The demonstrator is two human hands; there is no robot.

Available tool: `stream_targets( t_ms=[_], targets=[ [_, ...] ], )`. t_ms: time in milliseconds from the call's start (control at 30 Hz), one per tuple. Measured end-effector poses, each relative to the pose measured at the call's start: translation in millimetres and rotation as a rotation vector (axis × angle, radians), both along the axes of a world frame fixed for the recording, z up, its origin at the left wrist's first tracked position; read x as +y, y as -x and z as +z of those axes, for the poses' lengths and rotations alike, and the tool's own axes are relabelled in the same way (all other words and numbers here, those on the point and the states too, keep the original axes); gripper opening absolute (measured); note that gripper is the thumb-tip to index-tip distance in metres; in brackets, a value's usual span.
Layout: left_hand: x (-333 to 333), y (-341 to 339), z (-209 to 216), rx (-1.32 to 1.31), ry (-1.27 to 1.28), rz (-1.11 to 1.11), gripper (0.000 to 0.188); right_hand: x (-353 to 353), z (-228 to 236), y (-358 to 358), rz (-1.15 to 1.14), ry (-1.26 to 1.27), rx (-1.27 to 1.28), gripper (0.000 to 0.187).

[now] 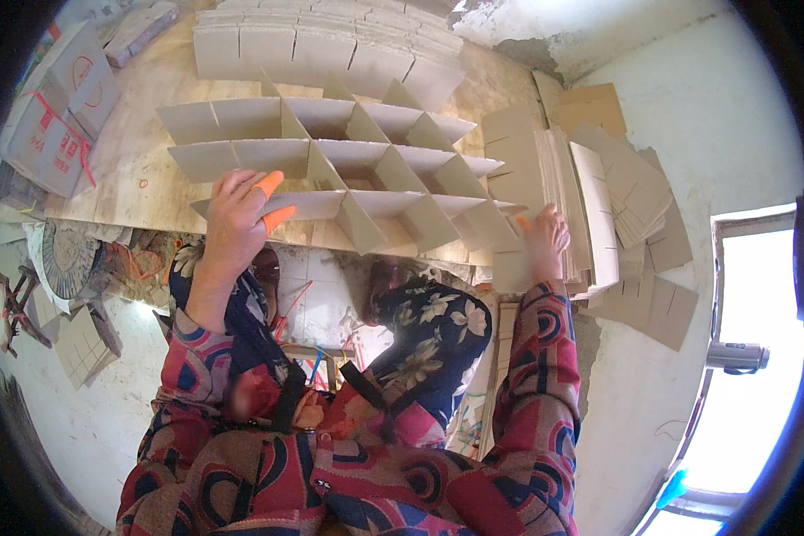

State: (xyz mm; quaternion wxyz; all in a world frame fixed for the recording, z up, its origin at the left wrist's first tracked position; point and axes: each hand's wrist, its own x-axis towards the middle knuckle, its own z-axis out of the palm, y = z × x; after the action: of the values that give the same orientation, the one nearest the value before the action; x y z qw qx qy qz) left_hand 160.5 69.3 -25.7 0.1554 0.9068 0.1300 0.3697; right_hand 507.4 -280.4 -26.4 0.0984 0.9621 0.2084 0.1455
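Observation:
A cardboard divider grid (393,175), made of long strips crossed by shorter slotted ones, stands on the wooden table in front of me. My left hand (241,210) is closed on the left end of its nearest long strip; orange covers show on two fingers. At the other end of that strip, my right hand (547,239) has its fingers bent around the strip's tip, an orange cover showing on the thumb side. This hand is slightly blurred and lies close beside a stack of upright cardboard sheets (590,210).
A long pile of slotted cardboard strips (322,58) lies at the table's far side. Loose slotted sheets (630,188) lean to the right by the wall. A cardboard box (58,112) with red tape stands at far left. The wooden table (138,170) ends just before my knees.

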Motion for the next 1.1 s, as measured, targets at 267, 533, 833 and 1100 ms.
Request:
stream_targets(
  t_ms=[267, 533, 833, 1100],
  targets=[
    [11.8, 16.8, -3.9, -0.035, 0.049, 0.11, 0.048, -12.9, 12.0, -23.5, -0.049, -0.133, 0.051, 0.022],
    [16.6, 34.8, 3.0, -0.018, 0.052, 0.199, 0.047, 28.6, 72.6, 10.4, 0.098, -0.59, -0.313, 0.041],
    [29.8, 42.0, -15.8, 0.043, 0.128, 0.182, 0.025, 160.4, 127.7, 174.9, 0.789, -0.732, 0.447, 0.045],
    [35.2, 38.7, -29.7, -0.073, 0.335, 0.016, 0.018, 226.5, 111.4, 221.3, 1.02, -0.684, 0.449, 0.046]
  ],
)
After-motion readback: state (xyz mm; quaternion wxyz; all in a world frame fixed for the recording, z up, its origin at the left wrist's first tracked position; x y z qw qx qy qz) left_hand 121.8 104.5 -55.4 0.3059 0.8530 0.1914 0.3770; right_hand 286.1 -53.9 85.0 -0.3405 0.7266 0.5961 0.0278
